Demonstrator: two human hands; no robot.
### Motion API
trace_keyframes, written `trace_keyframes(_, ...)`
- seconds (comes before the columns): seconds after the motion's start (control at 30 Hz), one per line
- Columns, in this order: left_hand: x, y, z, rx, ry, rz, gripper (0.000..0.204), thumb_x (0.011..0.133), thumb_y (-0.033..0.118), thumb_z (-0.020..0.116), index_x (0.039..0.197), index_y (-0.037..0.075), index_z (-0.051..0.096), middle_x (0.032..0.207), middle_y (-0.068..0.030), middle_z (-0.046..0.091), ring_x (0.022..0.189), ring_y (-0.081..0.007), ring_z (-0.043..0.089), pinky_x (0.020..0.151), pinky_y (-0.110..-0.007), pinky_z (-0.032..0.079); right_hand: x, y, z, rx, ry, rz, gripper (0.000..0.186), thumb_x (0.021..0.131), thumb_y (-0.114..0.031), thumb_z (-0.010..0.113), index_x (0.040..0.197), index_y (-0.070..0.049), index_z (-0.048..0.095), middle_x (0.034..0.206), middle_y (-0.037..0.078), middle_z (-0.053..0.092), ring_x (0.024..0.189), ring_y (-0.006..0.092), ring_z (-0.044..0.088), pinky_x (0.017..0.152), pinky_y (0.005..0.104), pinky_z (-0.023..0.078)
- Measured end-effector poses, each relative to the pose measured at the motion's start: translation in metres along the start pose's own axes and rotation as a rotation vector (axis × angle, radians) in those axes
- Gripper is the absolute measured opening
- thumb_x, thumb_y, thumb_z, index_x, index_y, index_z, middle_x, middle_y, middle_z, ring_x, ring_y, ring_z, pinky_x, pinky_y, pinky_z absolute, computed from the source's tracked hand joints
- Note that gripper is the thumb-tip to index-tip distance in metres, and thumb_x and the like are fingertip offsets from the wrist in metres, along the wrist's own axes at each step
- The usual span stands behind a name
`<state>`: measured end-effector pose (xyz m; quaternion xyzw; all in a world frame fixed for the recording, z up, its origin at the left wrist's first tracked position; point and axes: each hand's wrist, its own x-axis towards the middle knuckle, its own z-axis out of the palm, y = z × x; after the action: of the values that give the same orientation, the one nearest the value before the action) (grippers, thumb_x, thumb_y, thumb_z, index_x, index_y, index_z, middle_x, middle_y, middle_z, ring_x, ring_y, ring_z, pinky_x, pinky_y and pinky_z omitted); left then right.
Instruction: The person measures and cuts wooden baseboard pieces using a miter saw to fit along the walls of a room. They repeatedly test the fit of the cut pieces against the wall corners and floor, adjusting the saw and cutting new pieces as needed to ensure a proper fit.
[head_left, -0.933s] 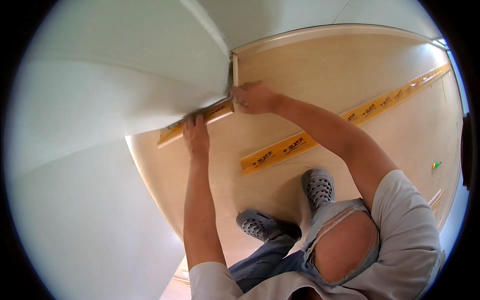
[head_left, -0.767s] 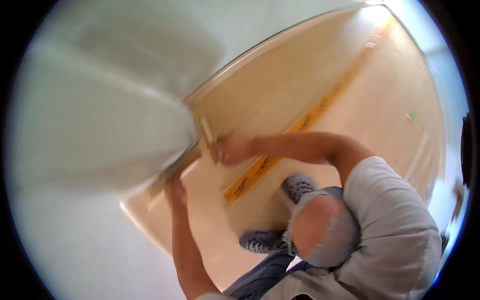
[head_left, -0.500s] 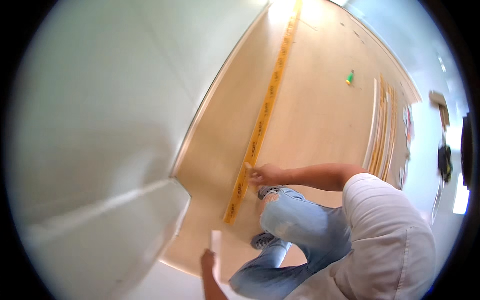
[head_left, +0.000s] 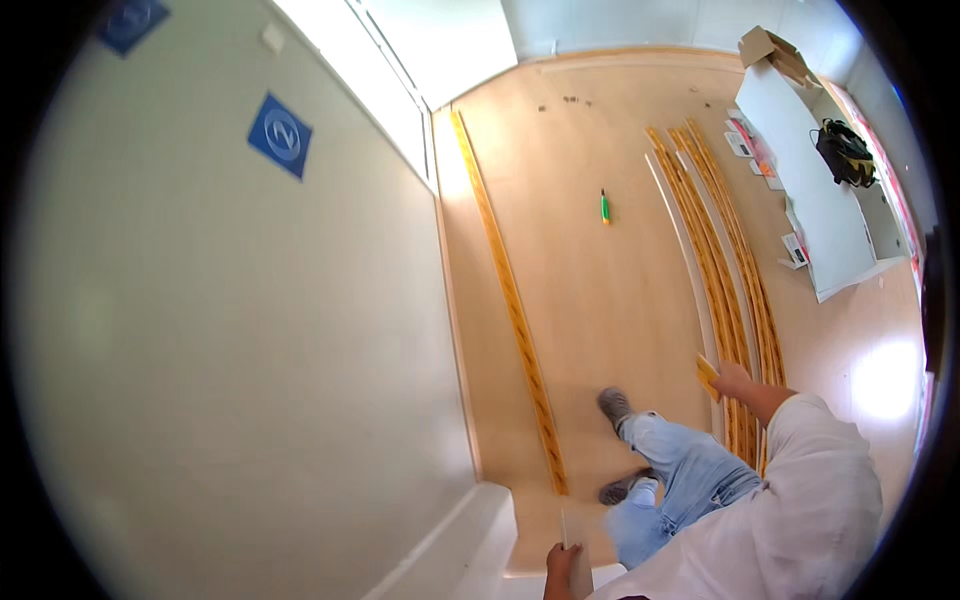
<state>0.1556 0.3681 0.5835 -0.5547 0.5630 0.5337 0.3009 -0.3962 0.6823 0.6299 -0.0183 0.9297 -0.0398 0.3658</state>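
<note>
My left hand [head_left: 562, 562], low in the view, is closed on a short flat pale piece [head_left: 577, 572] that stands up past my fingers. My right hand [head_left: 735, 382] reaches out at the right, closed on a short piece of yellow strip [head_left: 708, 372]. That piece hangs over the near part of a bundle of long strips [head_left: 735, 340]; whether it touches them I cannot tell. On the floor to the left lies one long yellow strip [head_left: 516, 312], roughly parallel to the wall, apart from both hands.
A green-handled tool [head_left: 605, 209] lies on the wooden floor [head_left: 590, 300]. A white wall [head_left: 300, 350] runs along the left. At the far right are a long white panel [head_left: 800, 190], a cardboard box [head_left: 775, 55] and a black bag [head_left: 845, 155]. My shoes [head_left: 615, 408] are between the strips.
My view has turned, bringing the bundle closer. My right hand has left the long yellow strip and is now over the bundle, with a short piece still held. My left hand keeps its pale piece.
</note>
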Motion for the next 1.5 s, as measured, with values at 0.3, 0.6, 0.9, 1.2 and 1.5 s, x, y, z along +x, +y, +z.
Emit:
trace_keyframes(0.3,0.035,0.323,-0.095,0.305,0.202,0.331,0.073,0.088,0.026,0.072,0.149,0.001,0.043,0.141,-0.0297,0.057,0.129,-0.0456,0.057,0.107,-0.048,0.046,-0.005,0.004,-0.103,0.173,0.003,-0.099,0.047,0.080,-0.044,0.070,0.089,0.002,0.076,0.086,0.026,0.073,0.086,0.0374,0.073,0.077,0.0485,0.055)
trace_keyframes(0.6,0.002,0.577,-0.093,0.547,0.252,0.788,0.087,0.086,0.006,0.057,0.164,0.015,0.019,0.141,-0.0278,0.058,0.124,-0.0464,0.059,0.108,-0.050,0.046,0.047,0.000,-0.174,0.656,0.253,0.140,0.032,0.087,-0.026,0.067,0.093,0.005,0.070,0.085,0.024,0.072,0.076,0.0357,0.072,0.072,0.0464,0.055)
trace_keyframes(0.9,0.117,0.775,-0.143,0.503,0.207,0.645,0.072,0.088,0.008,0.056,0.157,0.012,0.037,0.135,-0.0304,0.059,0.119,-0.0472,0.061,0.101,-0.052,0.049,0.081,0.004,-0.160,1.127,0.159,0.653,0.026,0.087,-0.012,0.068,0.097,0.013,0.069,0.095,0.022,0.072,0.079,0.0334,0.073,0.063,0.0440,0.060)
trace_keyframes(1.2,0.143,1.051,-0.208,0.357,0.234,0.728,0.051,0.089,0.018,0.066,0.139,0.007,0.055,0.126,-0.0232,0.066,0.121,-0.0412,0.061,0.100,-0.046,0.049,0.206,-0.196,-0.396,0.865,0.249,0.275,0.027,0.091,-0.020,0.062,0.094,0.005,0.070,0.084,0.012,0.070,0.077,0.0234,0.068,0.071,0.0373,0.052)
trace_keyframes(1.5,0.220,1.149,-0.233,0.146,0.357,0.509,0.044,0.087,0.022,0.072,0.126,0.004,0.064,0.114,-0.0215,0.072,0.110,-0.0375,0.069,0.094,-0.044,0.052,0.494,-0.217,-0.497,0.794,0.071,0.195,0.025,0.090,-0.016,0.065,0.100,0.006,0.068,0.087,0.014,0.072,0.073,0.0241,0.071,0.063,0.0372,0.057)
